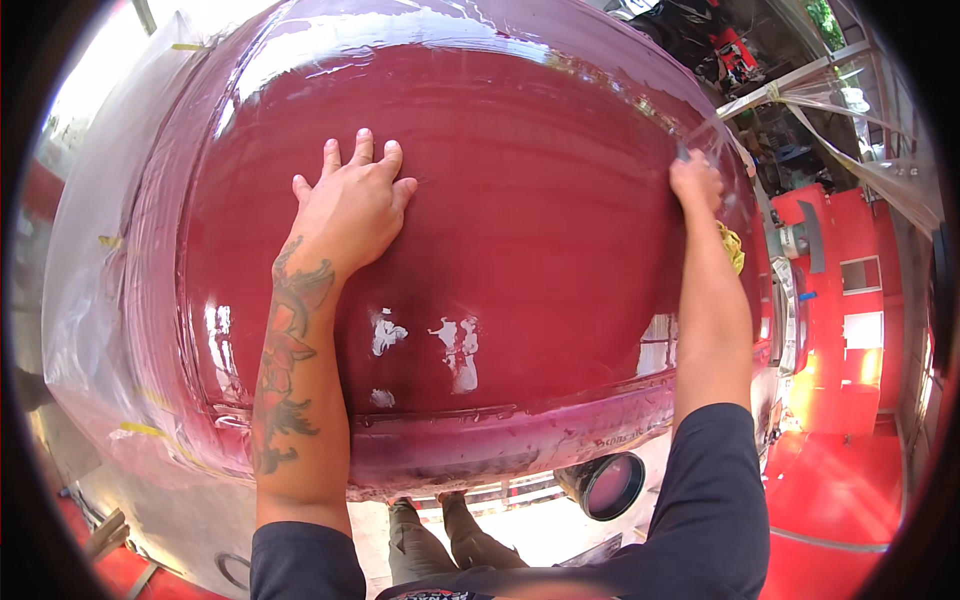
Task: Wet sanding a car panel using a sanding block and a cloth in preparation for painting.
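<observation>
A glossy red panel (pixel 540 250) stretches beneath a person's arms — the left hand (pixel 352 208) open on it, fingers spread, gripping nothing; the right hand (pixel 697 180) closed around a small, blurred grey tool (pixel 683 152) at the panel's right side, near a yellow cloth (pixel 732 247). The panel looks stiff, slippery and easily scratched — best steadied with a flat palm; the tool, likely light, suits a grip behind its tip.

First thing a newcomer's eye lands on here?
The big glossy dark-red panel filling the centre. Then the left hand, fingers spread on its left half, and the right hand near its right edge, closed on a small blurred grey item. A crumpled yellow cloth pops at right.
</observation>
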### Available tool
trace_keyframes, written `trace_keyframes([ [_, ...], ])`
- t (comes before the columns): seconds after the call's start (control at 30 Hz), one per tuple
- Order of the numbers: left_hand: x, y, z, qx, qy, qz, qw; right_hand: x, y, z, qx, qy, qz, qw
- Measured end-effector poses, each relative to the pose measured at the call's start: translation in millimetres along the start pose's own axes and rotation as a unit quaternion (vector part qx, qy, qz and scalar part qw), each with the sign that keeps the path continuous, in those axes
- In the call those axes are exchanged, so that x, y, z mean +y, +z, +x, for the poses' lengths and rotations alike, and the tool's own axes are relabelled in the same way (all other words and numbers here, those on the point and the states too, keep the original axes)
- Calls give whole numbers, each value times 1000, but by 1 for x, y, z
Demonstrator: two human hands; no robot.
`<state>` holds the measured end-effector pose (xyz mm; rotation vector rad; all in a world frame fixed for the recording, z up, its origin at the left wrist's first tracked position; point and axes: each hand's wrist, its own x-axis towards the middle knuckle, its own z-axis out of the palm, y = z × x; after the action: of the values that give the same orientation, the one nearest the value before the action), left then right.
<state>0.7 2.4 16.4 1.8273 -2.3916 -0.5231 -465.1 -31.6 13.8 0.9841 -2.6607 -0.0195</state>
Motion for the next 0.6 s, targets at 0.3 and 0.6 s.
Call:
trace_keyframes([
  [0.3,-13,6,3,-8,-13,13,1000,-144,-67,-267,65,-445,207,869],
  [0.6,0,-1,9,-25,-12,23,999,27,-24,-80,38,-72,55,995],
])
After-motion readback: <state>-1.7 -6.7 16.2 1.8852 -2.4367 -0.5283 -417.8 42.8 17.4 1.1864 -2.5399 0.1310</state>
